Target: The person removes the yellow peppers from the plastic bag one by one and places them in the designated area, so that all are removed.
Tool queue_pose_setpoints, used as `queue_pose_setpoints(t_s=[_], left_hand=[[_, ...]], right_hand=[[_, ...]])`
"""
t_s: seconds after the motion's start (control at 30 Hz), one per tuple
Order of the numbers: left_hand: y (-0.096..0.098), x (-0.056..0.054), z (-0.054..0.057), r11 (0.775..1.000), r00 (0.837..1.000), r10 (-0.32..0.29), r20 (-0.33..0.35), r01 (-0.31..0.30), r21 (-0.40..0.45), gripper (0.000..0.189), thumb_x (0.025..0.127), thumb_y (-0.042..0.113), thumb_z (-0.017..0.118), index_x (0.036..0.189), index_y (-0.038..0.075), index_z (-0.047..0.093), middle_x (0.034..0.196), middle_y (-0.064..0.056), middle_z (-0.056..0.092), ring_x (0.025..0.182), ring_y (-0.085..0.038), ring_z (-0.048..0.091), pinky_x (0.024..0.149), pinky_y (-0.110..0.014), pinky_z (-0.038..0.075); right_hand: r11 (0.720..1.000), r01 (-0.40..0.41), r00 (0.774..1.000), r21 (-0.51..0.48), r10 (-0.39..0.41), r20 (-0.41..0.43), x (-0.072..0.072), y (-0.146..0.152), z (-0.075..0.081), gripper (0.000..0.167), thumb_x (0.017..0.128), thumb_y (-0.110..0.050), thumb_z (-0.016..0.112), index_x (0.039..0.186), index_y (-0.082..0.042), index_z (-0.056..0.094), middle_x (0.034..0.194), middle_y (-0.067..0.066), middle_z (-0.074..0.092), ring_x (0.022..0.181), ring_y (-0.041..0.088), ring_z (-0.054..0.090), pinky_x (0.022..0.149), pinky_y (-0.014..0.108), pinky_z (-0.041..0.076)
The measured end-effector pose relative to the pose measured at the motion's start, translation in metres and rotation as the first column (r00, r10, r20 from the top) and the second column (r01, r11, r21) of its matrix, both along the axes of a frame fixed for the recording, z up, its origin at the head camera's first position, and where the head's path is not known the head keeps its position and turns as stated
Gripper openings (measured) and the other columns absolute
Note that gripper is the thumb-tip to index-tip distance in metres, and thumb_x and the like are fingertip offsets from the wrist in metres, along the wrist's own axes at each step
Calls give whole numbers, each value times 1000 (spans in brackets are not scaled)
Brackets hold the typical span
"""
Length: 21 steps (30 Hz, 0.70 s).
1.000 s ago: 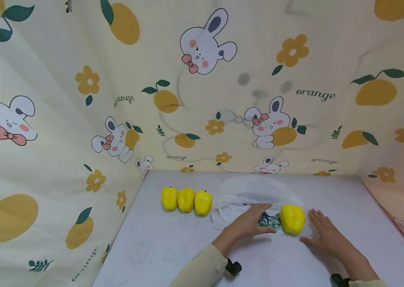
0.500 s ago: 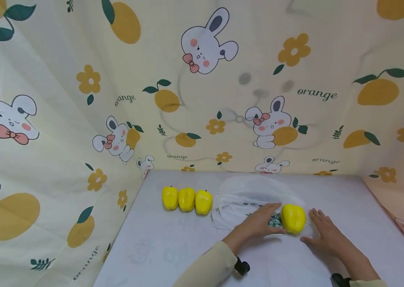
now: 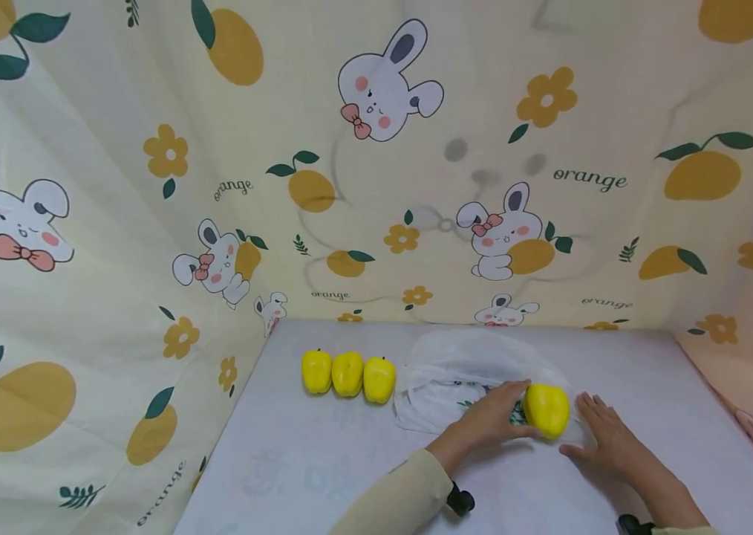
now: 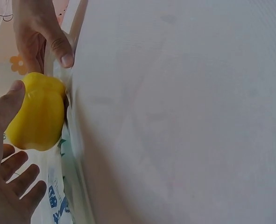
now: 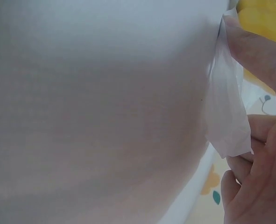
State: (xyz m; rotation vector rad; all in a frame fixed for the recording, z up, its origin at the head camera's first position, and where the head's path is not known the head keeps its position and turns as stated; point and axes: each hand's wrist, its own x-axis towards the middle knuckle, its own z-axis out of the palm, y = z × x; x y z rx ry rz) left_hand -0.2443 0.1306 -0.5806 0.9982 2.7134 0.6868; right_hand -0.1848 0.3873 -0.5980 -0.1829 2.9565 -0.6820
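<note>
A yellow bell pepper lies on a white plastic bag printed with green and blue. My left hand is at its left side, thumb and fingers spread; in the left wrist view the thumb overlaps the pepper and the fingers are loosely bent. Whether that hand presses on it I cannot tell. To the right of the pepper, my right hand rests at the bag's edge with extended fingers. The right wrist view has the thumb against a flap of the bag.
Three more yellow bell peppers stand side by side to the left of the bag. They share a white table, bordered at the back and sides by a curtain with rabbits and oranges.
My left hand has moved right, across the bag's print, and is now close beside the pepper. My right hand and the peppers have stayed where they were.
</note>
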Motion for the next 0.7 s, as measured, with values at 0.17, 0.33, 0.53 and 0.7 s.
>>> queue_pose_setpoints(t_s=[0.17,0.33,0.53,0.7], left_hand=[[3,2,0,1000,1000,8,-8,-8,-9,94,94,63,74,170,29,29,170,15,38,151,-3,41,122,-26,41],[9,4,1,999,999,30,-36,-31,-22,94,94,63,74,170,29,30,168,15,40,149,-3,44,120,-25,44],[12,5,-1,1000,998,28,-53,-28,-1,91,95,60,75,168,27,34,168,14,41,148,-2,45,120,-23,42],[10,4,-3,998,999,32,-30,-31,47,88,94,57,78,166,25,38,165,13,45,145,-1,48,119,-22,43]], right_hand=[[1000,5,1000,-3,-5,-3,0,-1,-1,121,83,-53,88,156,22,28,161,47,21,149,67,18,123,77,9],[1000,10,1000,8,-10,6,0,-1,0,122,83,-56,87,157,21,28,162,47,21,150,66,17,123,77,10],[1000,12,1000,5,-13,5,0,-1,1,122,83,-54,88,158,21,27,162,46,20,151,65,17,123,76,10],[1000,13,1000,2,-13,13,2,0,1,123,83,-56,87,158,20,26,162,46,20,151,65,16,123,77,9]])
